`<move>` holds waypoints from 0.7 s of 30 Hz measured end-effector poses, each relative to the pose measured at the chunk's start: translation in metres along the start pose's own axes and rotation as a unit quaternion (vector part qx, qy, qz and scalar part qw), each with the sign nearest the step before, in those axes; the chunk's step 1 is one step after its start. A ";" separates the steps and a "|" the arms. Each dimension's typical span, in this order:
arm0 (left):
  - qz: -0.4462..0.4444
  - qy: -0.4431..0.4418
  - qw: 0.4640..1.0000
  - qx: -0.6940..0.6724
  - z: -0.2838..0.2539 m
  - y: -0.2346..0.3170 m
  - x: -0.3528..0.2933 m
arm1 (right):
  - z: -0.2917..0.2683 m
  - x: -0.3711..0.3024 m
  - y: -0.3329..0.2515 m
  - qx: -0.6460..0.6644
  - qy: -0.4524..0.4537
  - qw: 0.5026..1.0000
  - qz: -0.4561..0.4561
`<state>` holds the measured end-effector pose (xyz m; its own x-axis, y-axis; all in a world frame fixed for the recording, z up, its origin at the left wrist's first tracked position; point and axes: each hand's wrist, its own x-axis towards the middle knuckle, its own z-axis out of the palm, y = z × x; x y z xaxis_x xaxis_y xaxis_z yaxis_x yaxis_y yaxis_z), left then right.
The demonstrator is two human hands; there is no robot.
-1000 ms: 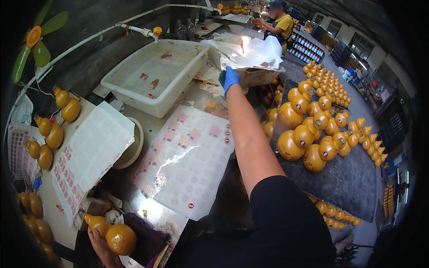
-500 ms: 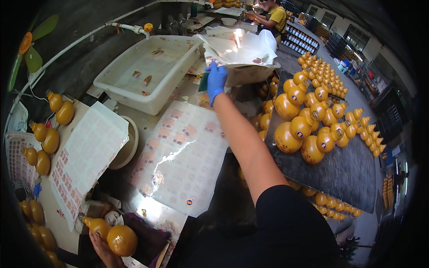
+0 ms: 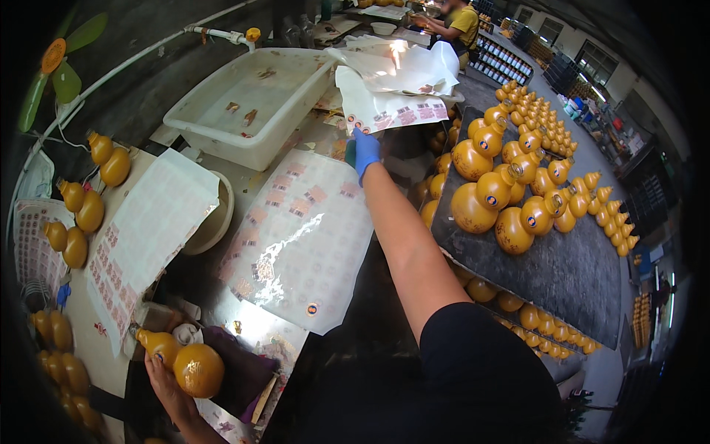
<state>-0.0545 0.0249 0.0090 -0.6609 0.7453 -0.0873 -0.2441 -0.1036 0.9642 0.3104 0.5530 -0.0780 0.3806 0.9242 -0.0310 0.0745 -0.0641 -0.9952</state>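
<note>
The step in hand looks like drawing a printed sheet (image 3: 399,107) by its corner from the pale pile (image 3: 436,70) beyond the tub (image 3: 237,148) — the gloved right hand (image 3: 365,154) has its fingertips closed at that corner, the thumb hidden. At the lower left, the bare left hand (image 3: 168,392) curls its fingers along the near side of an amber gourd-shaped bottle (image 3: 198,370), which lies tilted beside a dark purple cloth (image 3: 240,370), its neck toward the upper left. The next move, I judge, calls for a firm pinch and a gentle pull — while the left hand keeps the bottle from rolling
</note>
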 end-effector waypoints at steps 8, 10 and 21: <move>0.007 -0.010 1.000 0.002 0.005 -0.001 0.005 | 0.022 -0.016 0.003 0.172 -0.230 0.951 0.111; 0.006 -0.004 1.000 0.004 0.001 -0.007 0.011 | 0.032 -0.026 -0.040 0.231 -0.264 0.933 0.081; -0.004 -0.036 0.994 -0.105 -0.002 -0.003 0.009 | 0.210 0.027 -0.135 -0.361 -0.373 0.796 -0.312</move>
<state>-0.0612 0.0311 0.0048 -0.6078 0.7911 -0.0686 -0.3959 -0.2271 0.8898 0.1171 0.6659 0.0364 -0.5713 0.8099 0.1332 0.6466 0.5441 -0.5347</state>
